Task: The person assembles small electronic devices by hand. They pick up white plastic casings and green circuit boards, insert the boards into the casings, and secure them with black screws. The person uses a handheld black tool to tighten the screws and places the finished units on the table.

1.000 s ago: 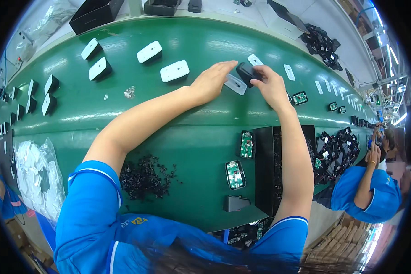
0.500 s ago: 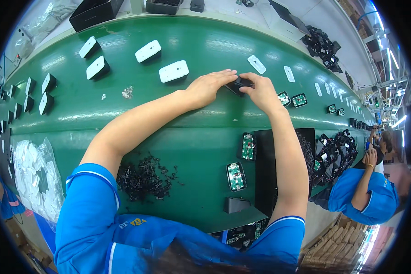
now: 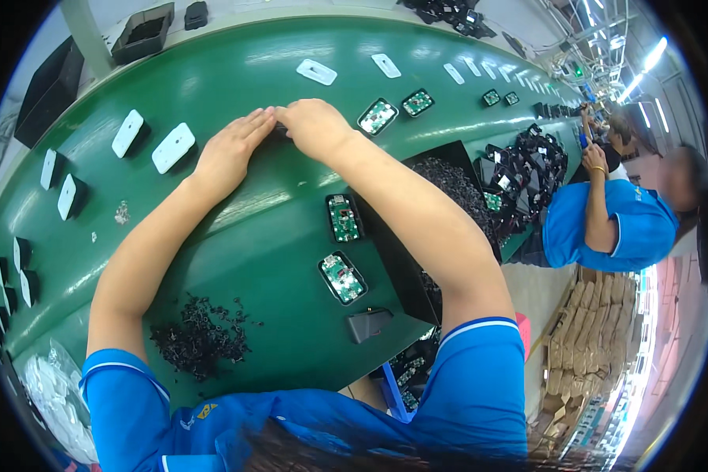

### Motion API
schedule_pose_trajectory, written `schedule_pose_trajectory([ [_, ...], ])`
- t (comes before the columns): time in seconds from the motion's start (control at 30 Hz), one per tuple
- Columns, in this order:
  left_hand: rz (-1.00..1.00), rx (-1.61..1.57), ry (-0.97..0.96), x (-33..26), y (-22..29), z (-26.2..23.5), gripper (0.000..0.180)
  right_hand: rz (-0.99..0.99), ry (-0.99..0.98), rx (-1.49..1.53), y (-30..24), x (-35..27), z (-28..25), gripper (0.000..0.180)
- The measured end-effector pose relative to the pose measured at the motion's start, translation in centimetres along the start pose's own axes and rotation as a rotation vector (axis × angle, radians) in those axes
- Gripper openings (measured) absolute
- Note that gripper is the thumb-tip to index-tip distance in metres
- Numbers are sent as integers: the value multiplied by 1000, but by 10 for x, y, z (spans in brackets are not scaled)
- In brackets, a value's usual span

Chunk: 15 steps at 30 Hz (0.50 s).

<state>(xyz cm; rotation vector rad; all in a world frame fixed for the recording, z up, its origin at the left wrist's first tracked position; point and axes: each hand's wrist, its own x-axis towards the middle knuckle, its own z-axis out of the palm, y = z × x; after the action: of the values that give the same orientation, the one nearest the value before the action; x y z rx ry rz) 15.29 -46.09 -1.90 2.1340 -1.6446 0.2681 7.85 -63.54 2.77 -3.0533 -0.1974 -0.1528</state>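
Observation:
My left hand (image 3: 232, 152) and my right hand (image 3: 315, 128) meet over the green bench, fingertips together. Between them sits a black plastic case (image 3: 280, 130), almost wholly covered by the fingers. The left fingers lie straight and pressed together along it; the right ones curl round its other side. Just beyond the hands lies a flat white cover plate (image 3: 317, 71). An open black case with a green circuit board (image 3: 377, 116) is right of my right hand. To the left of my left hand stands a white-topped black case (image 3: 173, 148).
Two more board-filled cases, one a near case (image 3: 342, 278), lie by my right forearm, beside a black bin of small parts (image 3: 456, 185). A heap of small black clips (image 3: 200, 338) lies front left. A person in a blue shirt (image 3: 606, 224) works at the right.
The view has turned to the right, so bench items appear farther left. Both hands stay together on the black case, which their fingers now cover more.

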Motion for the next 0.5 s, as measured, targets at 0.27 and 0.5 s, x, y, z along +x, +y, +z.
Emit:
schedule_pose_trajectory([
  [0.27,64,88,13,1,-6,1,55,141,39,118,0,3,-3,16],
  [0.5,33,-54,94,-4,-17,6,51,140,66,231,1,4,4,31],
])
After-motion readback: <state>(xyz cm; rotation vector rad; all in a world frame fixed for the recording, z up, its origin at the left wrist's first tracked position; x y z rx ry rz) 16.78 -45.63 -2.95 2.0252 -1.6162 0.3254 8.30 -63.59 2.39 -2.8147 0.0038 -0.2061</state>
